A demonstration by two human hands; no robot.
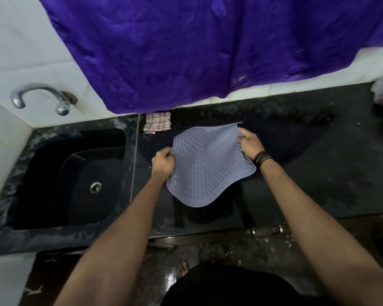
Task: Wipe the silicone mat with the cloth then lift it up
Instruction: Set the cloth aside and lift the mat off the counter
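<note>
Both forearms reach forward to the silicone mat, held off the dark desk and sagging between two grips. Left hand pinches its left edge, right hand its far right corner. Checked cloth lies apart, behind the left hand.

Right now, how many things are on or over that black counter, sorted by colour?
Grey-blue: 1, the silicone mat, held up by both hands
Pink checked: 1, the cloth
Purple: 1, the hanging sheet
Silver: 1, the tap
Total: 4
</note>
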